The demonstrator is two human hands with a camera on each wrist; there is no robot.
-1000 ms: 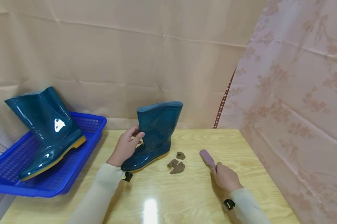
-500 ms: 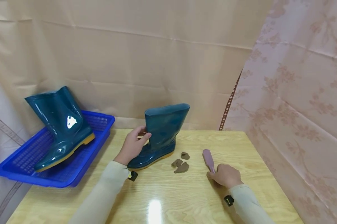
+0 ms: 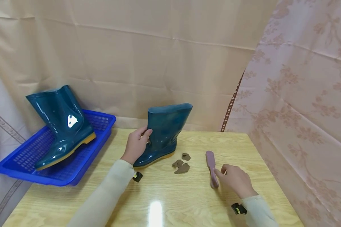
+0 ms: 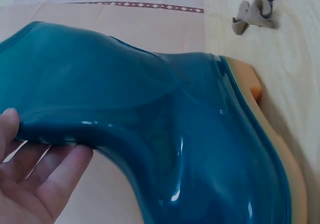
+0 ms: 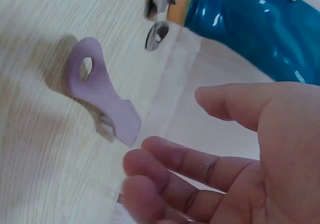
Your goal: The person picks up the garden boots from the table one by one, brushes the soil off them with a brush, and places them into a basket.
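A dark teal rain boot (image 3: 170,126) with a yellow sole stands upright on the table, toe pointing to the left. My left hand (image 3: 135,145) holds the front of its shaft, thumb on the near side and the other fingers at the shaft's front edge. A purple brush (image 3: 211,159) lies to the boot's right; in the right wrist view the brush (image 5: 95,83) shows a hole in its handle and pale bristles underneath. Beside the handle, my right hand (image 3: 237,180) hovers with fingers apart and nothing in its grasp. Several brown crumpled pieces (image 3: 182,168) lie between boot and brush.
At the left, a blue plastic basket (image 3: 40,180) contains a matching rain boot (image 3: 61,129), tilted, its shaft rising above the rim. Beige cloth (image 3: 170,63) hangs behind the table (image 3: 181,201), and a pink floral cloth (image 3: 309,119) hangs on the right.
My right hand has let go of the brush, which now lies on the table, and has drawn slightly to the right. The left hand stays on the boot. The view has shifted a little.
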